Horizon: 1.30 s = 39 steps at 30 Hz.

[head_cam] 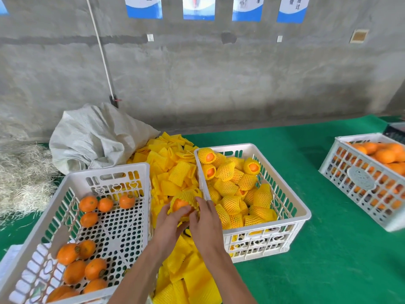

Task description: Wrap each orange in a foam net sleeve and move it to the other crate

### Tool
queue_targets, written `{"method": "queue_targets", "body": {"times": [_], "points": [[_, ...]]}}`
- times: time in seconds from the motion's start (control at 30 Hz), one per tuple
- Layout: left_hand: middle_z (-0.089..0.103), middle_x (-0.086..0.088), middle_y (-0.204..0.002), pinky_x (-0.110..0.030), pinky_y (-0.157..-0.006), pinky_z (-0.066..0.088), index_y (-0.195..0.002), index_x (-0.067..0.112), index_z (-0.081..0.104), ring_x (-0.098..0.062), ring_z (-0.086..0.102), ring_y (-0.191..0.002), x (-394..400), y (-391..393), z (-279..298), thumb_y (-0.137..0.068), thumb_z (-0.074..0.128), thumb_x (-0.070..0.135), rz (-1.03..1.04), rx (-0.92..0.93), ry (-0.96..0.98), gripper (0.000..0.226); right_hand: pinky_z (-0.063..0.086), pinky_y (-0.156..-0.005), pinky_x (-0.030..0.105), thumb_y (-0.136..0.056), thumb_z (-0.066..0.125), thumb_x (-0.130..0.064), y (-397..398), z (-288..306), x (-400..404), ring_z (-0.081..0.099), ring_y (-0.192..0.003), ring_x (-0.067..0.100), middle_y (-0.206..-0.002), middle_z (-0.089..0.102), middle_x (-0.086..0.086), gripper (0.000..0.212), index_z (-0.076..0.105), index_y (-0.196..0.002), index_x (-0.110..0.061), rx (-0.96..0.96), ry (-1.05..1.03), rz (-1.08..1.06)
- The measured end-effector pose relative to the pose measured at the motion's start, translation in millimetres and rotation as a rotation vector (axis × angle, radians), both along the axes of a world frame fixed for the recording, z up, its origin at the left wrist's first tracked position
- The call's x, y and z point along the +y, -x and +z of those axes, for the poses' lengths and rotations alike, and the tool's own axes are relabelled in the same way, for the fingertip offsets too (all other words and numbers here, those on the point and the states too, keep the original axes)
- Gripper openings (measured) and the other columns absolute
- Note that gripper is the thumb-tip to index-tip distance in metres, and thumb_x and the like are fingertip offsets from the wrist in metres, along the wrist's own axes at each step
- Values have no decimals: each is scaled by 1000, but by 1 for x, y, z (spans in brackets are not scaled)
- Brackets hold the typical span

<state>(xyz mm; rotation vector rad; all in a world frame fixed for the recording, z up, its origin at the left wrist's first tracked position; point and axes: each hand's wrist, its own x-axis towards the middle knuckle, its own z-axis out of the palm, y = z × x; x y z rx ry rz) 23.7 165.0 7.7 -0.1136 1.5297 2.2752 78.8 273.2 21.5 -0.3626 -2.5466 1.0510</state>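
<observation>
I judged the sleeve only partly on, so the thing to do was stretch its mouth wide and roll it evenly over the fruit rather than drag it. The orange (pixel 180 205) sat between the two white crates, above the loose pile of sleeves (pixel 175 170), half inside the foam net sleeve (pixel 187 196). My left hand (pixel 169 217) gripped the fruit from below; my right hand (pixel 205 216) pinched the sleeve's edge, fingers curled.

Even, soft daylight over my work; faint shadows only; no glare; edges bow from the wide lens; corners slightly blurred.
</observation>
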Motion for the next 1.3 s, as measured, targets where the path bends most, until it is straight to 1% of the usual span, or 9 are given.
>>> {"method": "queue_targets", "body": {"times": [0.1, 0.2, 0.37, 0.63, 0.73, 0.87, 0.93, 1.13, 1.3], "points": [[73, -9, -125, -47, -96, 60, -132, 20, 51, -27, 74, -110, 7, 11, 16, -74, 94, 25, 33, 63, 113, 73, 52, -97, 38, -108, 47, -25, 8, 13, 10, 55, -126, 25, -148, 47, 7, 40, 53, -146, -15, 61, 17, -35], [70, -5, -122, -47, -101, 58, -128, 24, 51, -24, 71, -109, 17, 20, 34, -76, 93, 36, 112, 146, 263, 68, 54, -91, 35, -107, 51, -23, 10, 28, 16, 60, -115, 23, -137, 55, 8, 36, 61, -140, -12, 156, 22, -38], [61, 5, -108, -33, -82, 49, -138, 21, 49, -15, 62, -98, 32, 21, 54, -82, 84, 44, 280, 205, 371, 70, 57, -79, 34, -105, 56, -25, 9, 44, 12, 63, -98, 18, -127, 57, 5, 33, 65, -134, -12, 280, 8, -58], [60, -8, -135, -45, -91, 60, -143, 14, 45, -26, 65, -114, 35, 9, 60, -89, 82, 25, 253, 442, 376, 67, 57, -91, 32, -106, 45, -47, 5, 48, 9, 57, -118, 13, -137, 54, -2, 48, 54, -143, -17, 294, 216, -94], [56, 9, -134, -21, -84, 57, -143, 24, 43, -9, 60, -117, 35, 5, 60, -90, 82, 22, 188, 608, 431, 66, 50, -86, 12, -98, 47, -65, 8, 48, 12, 50, -121, 4, -143, 50, -6, 68, 45, -149, -20, 266, 314, -98], [48, 19, -143, -25, -99, 55, -147, 25, 43, -3, 51, -133, 43, 2, 62, -91, 76, -1, -35, 711, 413, 70, 55, -101, 42, -83, 58, -81, 13, 48, 29, 51, -134, 20, -148, 50, -1, 97, 36, -154, -19, 207, 504, -130], [44, 14, -153, -30, -108, 52, -152, 24, 42, -4, 46, -140, 47, 1, 63, -90, 75, -4, -148, 751, 436, 76, 55, -100, 46, -80, 64, -78, 16, 45, 43, 54, -132, 24, -144, 54, 2, 99, 37, -152, -16, 196, 552, -171], [38, 14, -162, -37, -112, 49, -155, 31, 40, -7, 39, -145, 62, 0, 53, -98, 72, 21, -226, 767, 581, 67, 51, -84, 39, -80, 75, -62, 12, 25, 91, 54, -120, 26, -136, 48, 1, 82, 43, -143, -21, 120, 167, -419], [41, 10, -159, -39, -102, 57, -152, 28, 44, -13, 48, -139, 68, 3, 41, -100, 69, 27, -208, 742, 640, 57, 53, -91, 45, -81, 82, -48, 3, -3, 120, 51, -122, 31, -136, 44, 7, 81, 44, -144, -16, 3, 49, -458]]}}
